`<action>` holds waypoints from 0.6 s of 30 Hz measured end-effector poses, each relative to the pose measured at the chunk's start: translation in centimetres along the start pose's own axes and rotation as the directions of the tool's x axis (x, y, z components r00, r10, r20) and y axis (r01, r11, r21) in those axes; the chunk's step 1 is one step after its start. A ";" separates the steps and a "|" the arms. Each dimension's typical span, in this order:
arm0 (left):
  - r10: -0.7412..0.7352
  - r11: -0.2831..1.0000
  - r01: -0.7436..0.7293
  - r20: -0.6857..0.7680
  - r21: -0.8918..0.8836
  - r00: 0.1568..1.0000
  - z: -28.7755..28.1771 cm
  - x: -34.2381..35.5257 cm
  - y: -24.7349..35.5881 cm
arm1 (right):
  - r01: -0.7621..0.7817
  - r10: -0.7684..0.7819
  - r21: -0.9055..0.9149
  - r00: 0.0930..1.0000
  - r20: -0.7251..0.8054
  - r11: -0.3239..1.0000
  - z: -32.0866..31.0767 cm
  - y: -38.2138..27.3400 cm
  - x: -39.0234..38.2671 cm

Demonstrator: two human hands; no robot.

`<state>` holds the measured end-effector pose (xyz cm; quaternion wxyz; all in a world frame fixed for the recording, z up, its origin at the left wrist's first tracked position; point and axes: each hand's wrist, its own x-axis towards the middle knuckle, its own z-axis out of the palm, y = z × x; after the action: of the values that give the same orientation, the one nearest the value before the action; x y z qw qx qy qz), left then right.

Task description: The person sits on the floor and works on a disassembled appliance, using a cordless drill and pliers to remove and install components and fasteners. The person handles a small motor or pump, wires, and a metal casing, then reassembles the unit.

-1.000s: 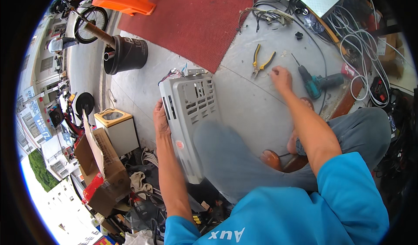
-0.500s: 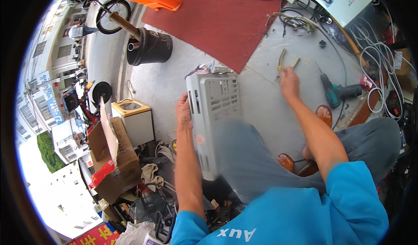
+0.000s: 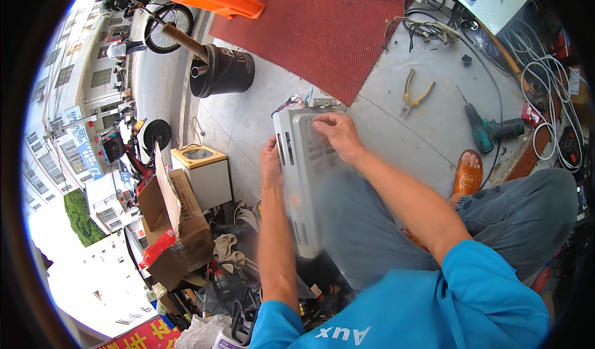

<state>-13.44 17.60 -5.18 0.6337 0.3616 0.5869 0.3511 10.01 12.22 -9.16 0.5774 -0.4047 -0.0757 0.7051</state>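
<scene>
A: Listing left to right. First lot?

B: Cardboard box (image 3: pixel 176 225), open, flaps up, amid clutter. Just beside it, a small cream cabinet (image 3: pixel 201 174). Further back, a black bucket (image 3: pixel 223 71) with a pipe leaning in it.

A: And the hands?

B: Left hand (image 3: pixel 271 163): flat against the left edge of a grey vented casing (image 3: pixel 307 175), fingers wrapped on that edge, steadying it. The casing rests across the person's lap, long side running away from them, coloured wires showing at its far end. Right hand (image 3: pixel 334 133): on the casing's upper face near the far end, fingers curled and pressed to the slotted panel; whether they pinch anything, cannot tell.

A: Right of that?

B: Red mat (image 3: pixel 322 33) behind. Yellow-handled pliers (image 3: pixel 414 95) on the concrete, well apart from the hands. Green cordless drill (image 3: pixel 493 129) further right. Orange sandal (image 3: pixel 469 172) on the foot near it.
</scene>
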 end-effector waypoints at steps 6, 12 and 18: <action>0.016 1.000 -0.016 0.000 -0.015 1.000 -0.3 0.0 -0.3 | 0.067 -0.067 0.038 0.998 -0.006 0.997 0.9 1.3 0.9; 0.017 1.000 -0.017 -0.006 -0.002 1.000 -0.2 -0.1 -0.1 | 0.098 -0.095 0.075 0.995 -0.042 0.992 1.3 1.8 1.2; 0.020 1.000 -0.020 -0.016 0.006 1.000 0.2 -0.3 0.0 | 0.118 -0.119 -0.064 0.993 -0.002 0.991 1.3 1.1 1.2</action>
<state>-13.26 17.32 -5.00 0.6245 0.3666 0.5891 0.3587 8.38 13.33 -9.51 0.6052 -0.4199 -0.1203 0.6656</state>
